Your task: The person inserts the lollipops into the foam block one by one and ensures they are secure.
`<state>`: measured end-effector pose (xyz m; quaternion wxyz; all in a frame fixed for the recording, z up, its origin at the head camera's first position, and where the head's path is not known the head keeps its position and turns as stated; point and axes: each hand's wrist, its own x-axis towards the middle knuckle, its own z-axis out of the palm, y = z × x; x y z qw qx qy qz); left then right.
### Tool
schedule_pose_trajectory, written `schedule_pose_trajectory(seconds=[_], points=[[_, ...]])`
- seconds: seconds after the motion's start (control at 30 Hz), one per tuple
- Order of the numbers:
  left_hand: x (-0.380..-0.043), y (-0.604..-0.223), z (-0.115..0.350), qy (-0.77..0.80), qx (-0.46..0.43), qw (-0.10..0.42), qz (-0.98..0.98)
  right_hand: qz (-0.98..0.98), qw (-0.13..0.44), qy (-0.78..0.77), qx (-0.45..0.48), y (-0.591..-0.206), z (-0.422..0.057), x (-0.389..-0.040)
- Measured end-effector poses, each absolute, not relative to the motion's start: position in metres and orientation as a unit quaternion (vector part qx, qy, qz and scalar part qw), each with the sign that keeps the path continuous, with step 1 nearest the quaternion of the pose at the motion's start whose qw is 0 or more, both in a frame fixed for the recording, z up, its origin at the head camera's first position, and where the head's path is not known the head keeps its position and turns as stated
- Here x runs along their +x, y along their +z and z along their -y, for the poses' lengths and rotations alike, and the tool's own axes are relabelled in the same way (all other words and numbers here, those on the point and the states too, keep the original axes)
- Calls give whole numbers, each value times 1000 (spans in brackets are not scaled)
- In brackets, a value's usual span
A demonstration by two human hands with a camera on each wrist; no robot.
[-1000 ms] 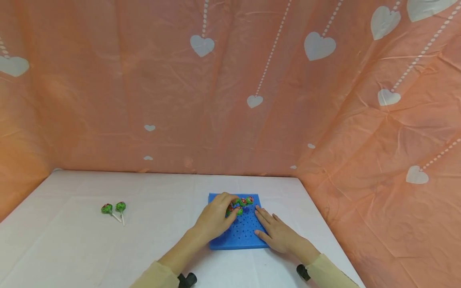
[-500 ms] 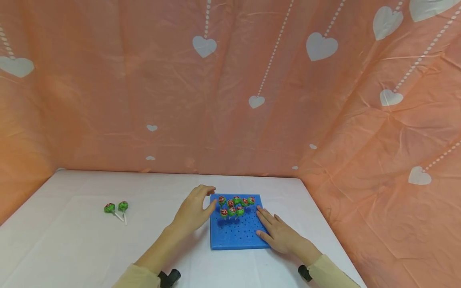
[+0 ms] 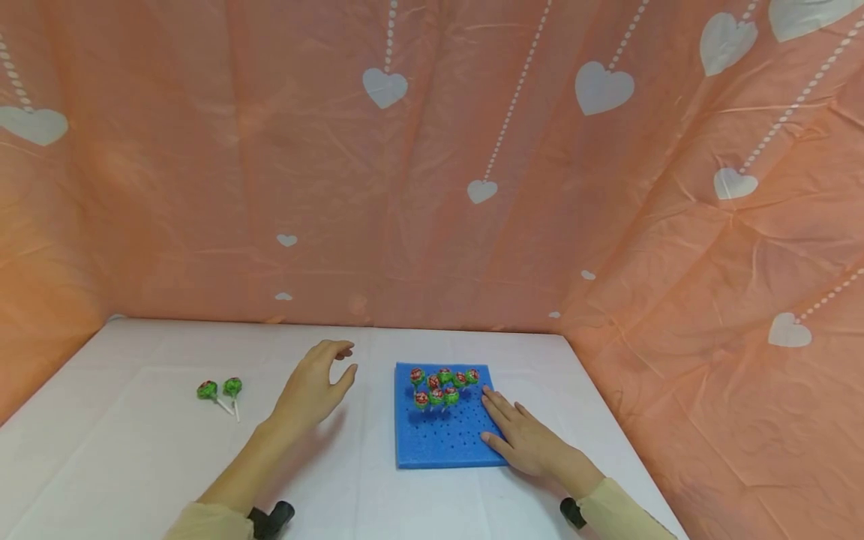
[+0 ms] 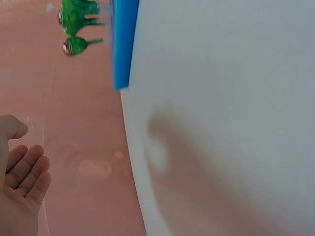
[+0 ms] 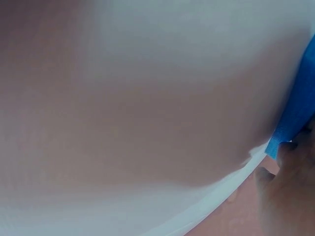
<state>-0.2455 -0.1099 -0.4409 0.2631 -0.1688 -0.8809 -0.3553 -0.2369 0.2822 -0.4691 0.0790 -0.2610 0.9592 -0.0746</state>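
Note:
My left hand (image 3: 310,386) hovers over the table between the blue foam board and two loose lollipops, its fingers relaxed and holding nothing. In the left wrist view the left hand (image 4: 24,182) shows an upturned, bare palm. My right hand (image 3: 526,439) rests with straight fingers on the right edge of the blue foam board (image 3: 432,446), which is dotted with small holes. Several green-and-red wrapped lollipops (image 3: 436,396) stand upright by their sticks in the board's far part. Two more, a left lollipop (image 3: 208,390) and a right lollipop (image 3: 232,387), lie with their white sticks close together.
A white cloth covers the table (image 3: 135,465). Behind it and along the right side hangs an orange curtain (image 3: 418,262) with pale hearts. Each wrist wears a black camera strap, such as the left strap (image 3: 271,519).
My left hand has drawn back from the lollipops in the board and moved left across the table, empty. The right hand stays on the board's edge.

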Motion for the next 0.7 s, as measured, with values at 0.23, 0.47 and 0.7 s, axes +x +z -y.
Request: schedule_pose_trajectory(seconds=[0.23, 0.47, 0.7], points=[[-244, -439, 140, -347, -153, 251, 891, -959, 79, -78, -261, -468, -282, -236], [-243, -440, 177, -306, -145, 243, 909, -956, 87, -87, -267, -467, -283, -235], [-247, -444, 211, -278, -132, 202, 930, -958, 80, -81, -264, -468, -283, -236]])
